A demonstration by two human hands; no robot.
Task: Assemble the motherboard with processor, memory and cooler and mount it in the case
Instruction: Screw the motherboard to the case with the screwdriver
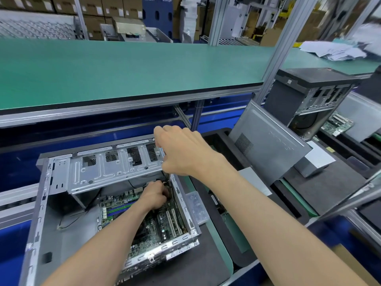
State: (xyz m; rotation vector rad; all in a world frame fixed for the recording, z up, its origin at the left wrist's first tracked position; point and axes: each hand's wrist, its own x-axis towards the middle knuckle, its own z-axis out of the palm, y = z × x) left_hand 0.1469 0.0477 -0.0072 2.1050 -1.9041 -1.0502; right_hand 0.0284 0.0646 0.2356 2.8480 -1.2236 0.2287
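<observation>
An open grey metal computer case [39,219] lies on its side in front of me. A green motherboard [158,226] with white slots sits inside it, at the right. My left hand [154,196] reaches deep into the case with curled fingers at the board's far right corner; what it pinches is hidden. My right hand [181,151] is above the case's far right corner, its fingers bent over the raised drive cage [107,168] edge, seemingly gripping it. No processor, memory or cooler is plainly visible.
A clear plastic box [196,207] sits against the case's right wall. A loose grey side panel [268,143] leans to the right. Another case [309,96] and motherboard [337,124] stand at the far right. A green shelf [123,69] overhangs the bench.
</observation>
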